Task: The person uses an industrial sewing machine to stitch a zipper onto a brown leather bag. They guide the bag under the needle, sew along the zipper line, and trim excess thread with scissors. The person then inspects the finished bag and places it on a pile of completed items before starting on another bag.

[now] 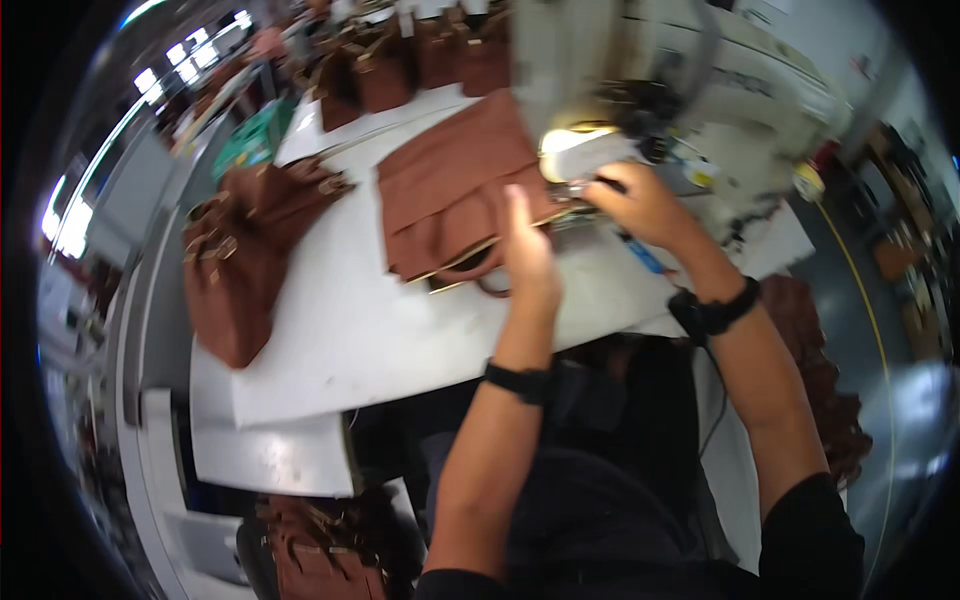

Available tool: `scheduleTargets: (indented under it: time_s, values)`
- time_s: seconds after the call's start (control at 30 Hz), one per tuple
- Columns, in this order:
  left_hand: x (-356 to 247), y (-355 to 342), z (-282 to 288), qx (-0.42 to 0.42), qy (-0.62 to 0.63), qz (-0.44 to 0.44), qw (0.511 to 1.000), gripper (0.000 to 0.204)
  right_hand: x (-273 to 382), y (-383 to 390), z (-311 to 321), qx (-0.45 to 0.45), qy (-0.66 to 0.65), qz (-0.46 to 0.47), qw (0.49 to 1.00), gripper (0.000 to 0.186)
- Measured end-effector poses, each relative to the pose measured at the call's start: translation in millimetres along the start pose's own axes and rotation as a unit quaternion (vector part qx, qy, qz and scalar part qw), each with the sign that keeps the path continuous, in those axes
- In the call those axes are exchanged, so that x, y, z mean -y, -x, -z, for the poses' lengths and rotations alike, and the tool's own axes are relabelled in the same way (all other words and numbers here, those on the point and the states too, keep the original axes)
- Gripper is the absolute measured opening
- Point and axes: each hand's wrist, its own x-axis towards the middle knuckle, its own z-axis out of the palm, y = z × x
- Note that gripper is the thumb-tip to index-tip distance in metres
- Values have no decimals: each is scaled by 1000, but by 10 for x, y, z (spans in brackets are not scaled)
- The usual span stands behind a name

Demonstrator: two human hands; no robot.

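Note:
A brown handbag [455, 160] lies flat on the white table, with its looped handle [470, 270] and gold-coloured edging toward me. My left hand [530, 255] is at the bag's near right edge, thumb stretched over the top and the other fingers mostly hidden; it appears to grip the bag. At the bag's right corner, beside the lit sewing machine [740, 110], my right hand [640, 205] is closed in a pinch. Between its fingers is a small dark-handled tool with a metal tip [572, 190], too blurred to name exactly.
Another brown handbag [240, 260] slumps on the left of the white table [340, 350]. Several more brown bags [385, 70] stand at the back. A blue tool [642, 253] lies near my right wrist. Brown bags [325, 560] also sit below the table, left and right.

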Motion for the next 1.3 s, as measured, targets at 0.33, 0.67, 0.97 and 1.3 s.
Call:
scheduleTargets:
  time_s: [0.33, 0.67, 0.97, 1.3]
  values:
    - [-145, 232, -77, 17, -77, -14, 997, 48, -36, 124, 150, -60, -106, 37, 992, 22]
    - [-118, 145, -101, 28, -125, -30, 991, 41, 28, 251, 16, -138, -104, 21, 985, 29]
    - [-127, 175, -143, 24, -142, -25, 989, 41, 82, 182, -419, -258, 68, 83, 960, 31]
    - [-138, 187, -132, 31, -140, -28, 989, 42, 151, 149, -414, -275, 47, 61, 958, 28]
